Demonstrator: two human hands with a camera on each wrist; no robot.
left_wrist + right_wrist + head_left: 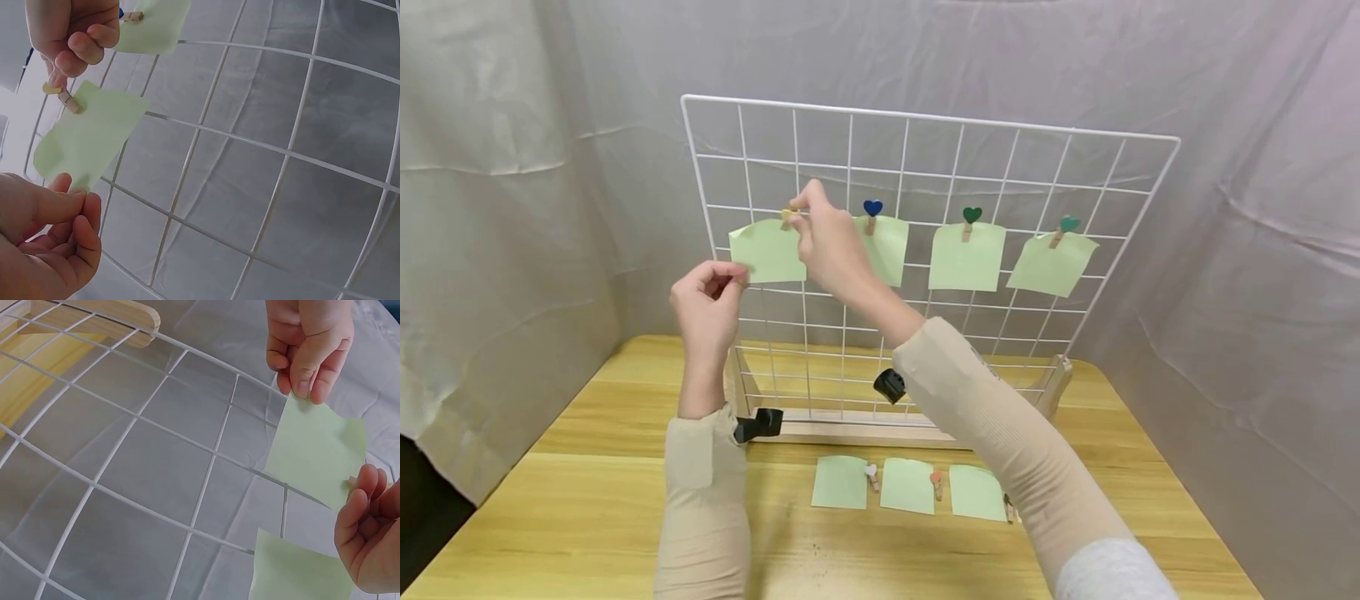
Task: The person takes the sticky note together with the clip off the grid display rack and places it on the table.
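Observation:
My left hand (707,304) pinches the lower left corner of a pale green paper note (767,252) between thumb and forefinger. The note lies against a white wire grid (992,175), at its left side. At the note's top edge, my right hand (837,250) pinches a small wooden clothespin (70,101) with a yellow heart. In the left wrist view the peg's tip overlaps the note. From the right wrist, the peg is mostly hidden behind the fingers. Just right of this note hangs another green note (887,250), under a blue-heart clothespin (872,210), partly covered by my right hand.
Further right on the grid hang two notes under a dark green heart peg (972,217) and a teal heart peg (1069,224). The grid stands in a wooden base (850,432). In front, on the wooden table (587,500), lie three green notes (839,483) with heart pegs beside them.

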